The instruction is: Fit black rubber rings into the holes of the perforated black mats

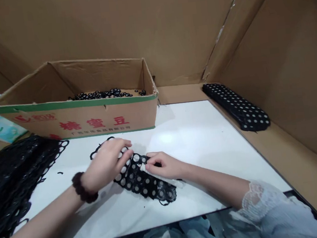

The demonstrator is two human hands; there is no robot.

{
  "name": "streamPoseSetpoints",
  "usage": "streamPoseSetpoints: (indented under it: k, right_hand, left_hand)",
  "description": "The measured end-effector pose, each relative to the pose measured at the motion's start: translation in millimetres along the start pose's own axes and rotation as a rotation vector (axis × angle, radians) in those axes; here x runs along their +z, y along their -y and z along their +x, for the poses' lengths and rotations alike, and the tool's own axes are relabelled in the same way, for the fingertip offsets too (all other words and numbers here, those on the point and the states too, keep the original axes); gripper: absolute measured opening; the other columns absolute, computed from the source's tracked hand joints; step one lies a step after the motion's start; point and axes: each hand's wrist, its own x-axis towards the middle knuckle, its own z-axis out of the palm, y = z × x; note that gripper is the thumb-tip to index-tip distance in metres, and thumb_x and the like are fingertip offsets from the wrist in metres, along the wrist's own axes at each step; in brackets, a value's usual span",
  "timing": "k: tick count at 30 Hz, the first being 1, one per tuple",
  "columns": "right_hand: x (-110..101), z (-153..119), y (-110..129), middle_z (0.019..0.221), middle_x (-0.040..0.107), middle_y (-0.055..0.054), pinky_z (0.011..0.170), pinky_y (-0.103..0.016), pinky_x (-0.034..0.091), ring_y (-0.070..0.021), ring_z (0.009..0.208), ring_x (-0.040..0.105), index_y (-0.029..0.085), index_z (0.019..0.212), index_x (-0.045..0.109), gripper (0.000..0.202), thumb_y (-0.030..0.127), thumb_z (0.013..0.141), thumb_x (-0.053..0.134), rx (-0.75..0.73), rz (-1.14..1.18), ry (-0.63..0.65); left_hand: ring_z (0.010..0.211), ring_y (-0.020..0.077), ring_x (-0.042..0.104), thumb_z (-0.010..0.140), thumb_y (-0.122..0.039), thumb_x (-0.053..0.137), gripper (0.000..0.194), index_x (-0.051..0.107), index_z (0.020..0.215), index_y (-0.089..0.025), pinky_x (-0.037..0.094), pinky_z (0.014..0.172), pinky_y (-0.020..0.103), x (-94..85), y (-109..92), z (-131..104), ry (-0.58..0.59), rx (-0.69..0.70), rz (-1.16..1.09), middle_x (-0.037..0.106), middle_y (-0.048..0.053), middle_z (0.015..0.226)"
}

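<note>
A black sheet with rows of round holes lies at a slant on the white board, and pale discs of light show through its holes. My left hand rests on the sheet's upper left part, fingers stretched out and pointing right. Across the sheet's right part, my right hand is closed in a pinch around a slim white stick-like tool. The tool's tip points left and touches or nearly touches the sheet; its far end is pale and partly clear. The right fingers partly hide the sheet's upper edge.
An open cardboard box with small black rings stands behind. At left lies a heap of black perforated sheets. A black bundle with white dots sits on the right ledge. Cardboard walls surround the white board.
</note>
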Motion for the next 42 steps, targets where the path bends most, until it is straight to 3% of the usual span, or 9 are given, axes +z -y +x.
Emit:
streamPoseSetpoints:
  k: [2, 4, 11, 17, 23, 30, 34, 37, 42]
  right_hand:
    - [-3, -1, 1, 0.068, 0.035, 0.002, 0.059, -0.022, 0.034, -0.0075, 0.058, 0.038, 0.015, 0.05, 0.038, 0.035, 0.027, 0.083, 0.041, 0.001, -0.019, 0.01]
    - [-6, -1, 3, 0.07, 0.035, 0.002, 0.06, -0.022, 0.035, -0.0077, 0.059, 0.039, 0.015, 0.05, 0.038, 0.034, 0.025, 0.082, 0.043, 0.002, -0.033, 0.032]
    - [-4, -2, 3, 0.073, 0.037, 0.0, 0.064, -0.024, 0.037, -0.009, 0.064, 0.041, 0.015, 0.048, 0.036, 0.035, 0.024, 0.081, 0.043, 0.026, -0.168, 0.019]
    - [-2, -2, 2, 0.069, 0.034, 0.0, 0.062, -0.025, 0.034, -0.0102, 0.063, 0.038, 0.016, 0.046, 0.033, 0.037, 0.024, 0.081, 0.042, 0.062, -0.277, -0.02]
    - [1, 0, 2, 0.068, 0.035, 0.0, 0.062, -0.026, 0.033, -0.011, 0.064, 0.039, 0.015, 0.046, 0.036, 0.038, 0.024, 0.082, 0.043, 0.083, -0.292, -0.047]
    - [15, 4, 0, 0.069, 0.037, -0.001, 0.066, -0.028, 0.032, -0.0124, 0.069, 0.039, 0.015, 0.057, 0.05, 0.034, 0.026, 0.087, 0.038, 0.122, -0.419, -0.181]
    - [18, 4, -4, 0.071, 0.04, -0.002, 0.068, -0.029, 0.033, -0.013, 0.071, 0.04, 0.014, 0.06, 0.052, 0.034, 0.027, 0.088, 0.036, 0.12, -0.459, -0.224]
    - [14, 6, -5, 0.069, 0.039, -0.002, 0.068, -0.029, 0.033, -0.0126, 0.069, 0.04, 0.015, 0.055, 0.049, 0.037, 0.029, 0.087, 0.038, 0.118, -0.441, -0.239]
    - [-1, 7, -1, 0.065, 0.034, 0.0, 0.069, -0.028, 0.033, -0.0128, 0.071, 0.038, 0.015, 0.046, 0.037, 0.043, 0.032, 0.085, 0.042, 0.141, -0.342, -0.143]
  left_hand:
    - [0.103, 0.0184, 0.047, 0.088, -0.032, 0.035, 0.033, 0.043, 0.117, -0.019, 0.036, 0.089, 0.031, 20.6, -5, -9, 0.169, 0.011, -0.184, 0.053, 0.008, 0.114]
    - [0.105, 0.0183, 0.045, 0.088, -0.034, 0.036, 0.034, 0.042, 0.118, -0.021, 0.035, 0.09, 0.03, 29.3, 0, -11, 0.271, 0.046, -0.298, 0.052, 0.007, 0.113]
    - [0.087, 0.0188, 0.046, 0.08, -0.044, 0.049, 0.026, 0.055, 0.081, -0.019, 0.035, 0.08, 0.028, 13.1, 23, -2, 0.476, 0.047, -0.276, 0.056, 0.002, 0.082]
    - [0.088, 0.0176, 0.044, 0.088, -0.036, 0.035, 0.023, 0.049, 0.083, -0.018, 0.03, 0.084, 0.029, 14.2, 16, -7, 0.414, 0.089, -0.253, 0.053, 0.002, 0.084]
    - [0.068, 0.0158, 0.044, 0.091, -0.033, 0.028, 0.03, 0.046, 0.072, -0.019, 0.033, 0.067, 0.026, 19.5, 11, -10, 0.387, 0.051, -0.121, 0.05, 0.0, 0.065]
    - [0.054, 0.0152, 0.039, 0.089, -0.018, 0.031, 0.028, 0.045, 0.064, -0.017, 0.031, 0.062, 0.032, 37.5, -23, -22, 0.043, 0.339, 0.282, 0.045, 0.001, 0.056]
    - [0.055, 0.0156, 0.039, 0.087, -0.014, 0.033, 0.027, 0.046, 0.062, -0.017, 0.029, 0.059, 0.032, 45.5, -34, -29, -0.04, 0.437, 0.356, 0.045, 0.002, 0.055]
    - [0.055, 0.0159, 0.04, 0.086, -0.015, 0.031, 0.026, 0.046, 0.065, -0.017, 0.031, 0.063, 0.032, 40.6, -25, -23, -0.011, 0.309, 0.299, 0.046, 0.002, 0.056]
    - [0.055, 0.0145, 0.044, 0.091, -0.028, 0.024, 0.033, 0.039, 0.063, -0.018, 0.033, 0.067, 0.03, 29.4, 1, -8, 0.166, 0.0, 0.013, 0.046, -0.001, 0.055]
